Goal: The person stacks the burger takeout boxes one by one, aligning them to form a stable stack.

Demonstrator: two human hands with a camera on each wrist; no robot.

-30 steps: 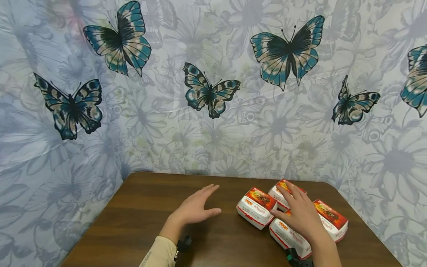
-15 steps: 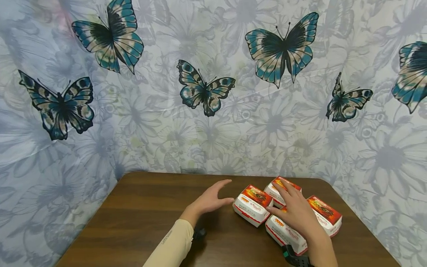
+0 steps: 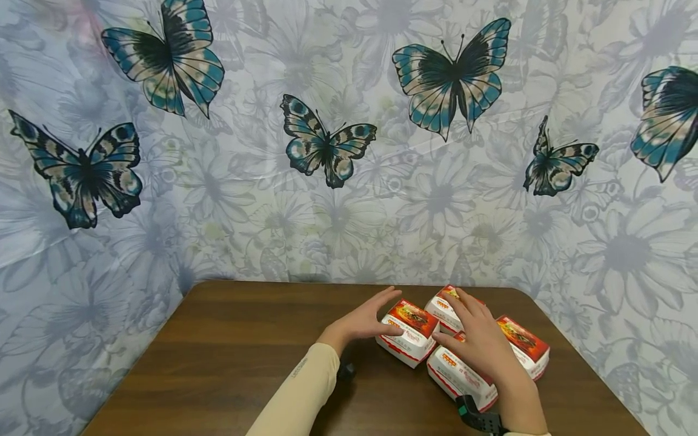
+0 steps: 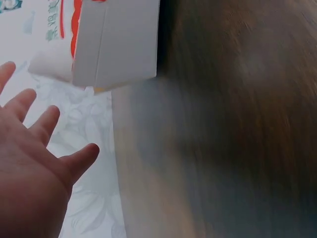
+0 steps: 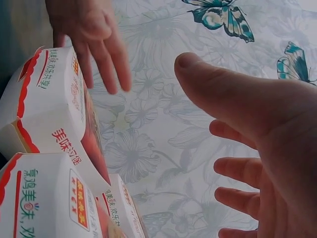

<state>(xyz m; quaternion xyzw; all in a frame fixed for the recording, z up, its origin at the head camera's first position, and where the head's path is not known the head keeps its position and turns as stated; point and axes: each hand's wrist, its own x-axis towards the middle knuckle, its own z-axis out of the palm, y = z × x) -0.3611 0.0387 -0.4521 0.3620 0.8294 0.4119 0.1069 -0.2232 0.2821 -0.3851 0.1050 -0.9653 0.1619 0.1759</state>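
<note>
Several white burger boxes with red-and-orange printed lids stand grouped on the right of the table: a left box (image 3: 408, 344), a back box (image 3: 443, 313), a front box (image 3: 460, 378) and a right box (image 3: 526, 340). At the left box is my left hand (image 3: 364, 321), fingers spread and thumb in front of its lid; whether it touches cannot be told. In the left wrist view that hand (image 4: 29, 158) shows apart from a box (image 4: 121, 42). Over the front and back boxes hovers my right hand (image 3: 485, 342), fingers extended, holding nothing; it partly hides them.
The brown wooden table (image 3: 234, 345) reaches back to a wall covering (image 3: 240, 200) printed with flowers and butterflies. A dark wrist device (image 3: 480, 415) sits on the right wrist, close to the front box.
My left hand has moved right, from bare table up to the left box. The right hand stays over the boxes with little change. The whole view has shifted slightly.
</note>
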